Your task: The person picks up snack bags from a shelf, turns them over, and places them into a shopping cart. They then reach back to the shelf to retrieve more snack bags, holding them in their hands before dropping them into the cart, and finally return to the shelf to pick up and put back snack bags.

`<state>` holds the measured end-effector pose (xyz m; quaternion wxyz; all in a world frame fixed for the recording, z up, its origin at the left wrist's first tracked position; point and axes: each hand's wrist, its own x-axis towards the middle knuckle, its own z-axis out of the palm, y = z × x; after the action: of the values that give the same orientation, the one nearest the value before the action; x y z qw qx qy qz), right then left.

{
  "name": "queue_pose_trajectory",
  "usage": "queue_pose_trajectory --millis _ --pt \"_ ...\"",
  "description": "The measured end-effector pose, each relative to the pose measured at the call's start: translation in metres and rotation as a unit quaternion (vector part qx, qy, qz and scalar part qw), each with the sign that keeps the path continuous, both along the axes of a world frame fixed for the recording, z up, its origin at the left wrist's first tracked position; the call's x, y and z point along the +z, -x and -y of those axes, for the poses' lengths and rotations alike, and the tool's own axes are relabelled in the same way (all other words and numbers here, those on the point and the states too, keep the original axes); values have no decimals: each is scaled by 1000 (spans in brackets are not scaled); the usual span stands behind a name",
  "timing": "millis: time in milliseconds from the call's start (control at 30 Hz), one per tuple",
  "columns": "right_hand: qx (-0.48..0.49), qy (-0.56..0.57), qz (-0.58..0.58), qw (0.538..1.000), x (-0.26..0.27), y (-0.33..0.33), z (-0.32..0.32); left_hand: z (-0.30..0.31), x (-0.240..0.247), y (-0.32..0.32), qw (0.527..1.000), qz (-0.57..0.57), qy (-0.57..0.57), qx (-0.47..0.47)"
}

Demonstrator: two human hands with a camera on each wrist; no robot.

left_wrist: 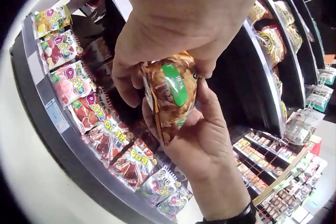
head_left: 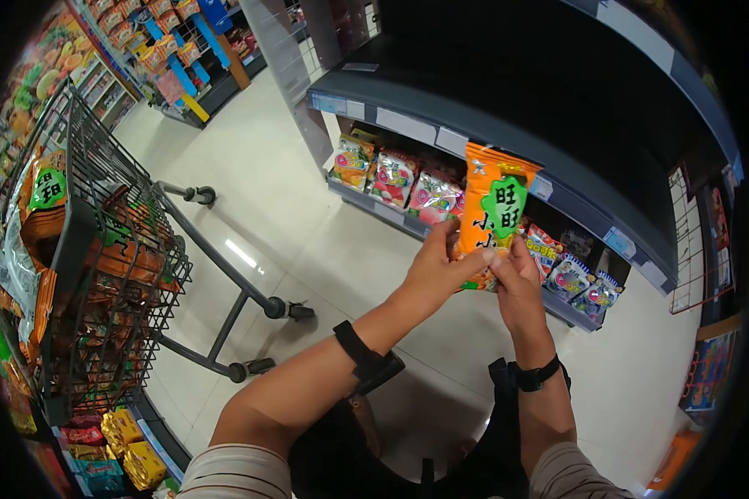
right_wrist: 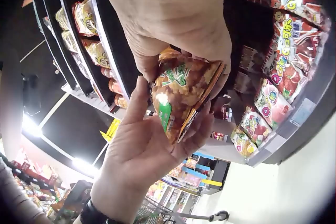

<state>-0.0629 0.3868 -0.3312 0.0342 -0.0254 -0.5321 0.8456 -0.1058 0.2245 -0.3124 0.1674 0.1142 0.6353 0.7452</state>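
An orange snack bag with a green patch and dark characters stands upright between both hands, in front of the shelf. My left hand grips its lower left side, and my right hand grips the lower right, thumbs on the front. From the left wrist, the snack bag shows brown food pictures and a green label, with fingers curled round both sides. In the right wrist view the same bag lies between the right hand above and the left hand below.
Colourful candy bags line the low shelf ahead, under a dark upper shelf with price tags. At left stands a wire shopping cart holding several orange bags; its wheeled base reaches across the pale floor. Gold packets sit at lower left.
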Motion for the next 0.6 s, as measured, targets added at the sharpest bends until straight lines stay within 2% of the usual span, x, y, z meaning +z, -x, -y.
queue_pose_trajectory --millis 200,300,433,600 --pt "-28 -2 -24 999 15 12 -15 3 12 4 995 45 56 -64" --pt "-6 -24 -23 999 14 11 -12 3 8 4 997 61 16 -35" --pt "35 -58 -28 997 31 7 -16 3 3 9 999 16 1 -41" --pt "-10 -48 -23 999 50 6 -43 -8 20 0 999 3 -14 -37"
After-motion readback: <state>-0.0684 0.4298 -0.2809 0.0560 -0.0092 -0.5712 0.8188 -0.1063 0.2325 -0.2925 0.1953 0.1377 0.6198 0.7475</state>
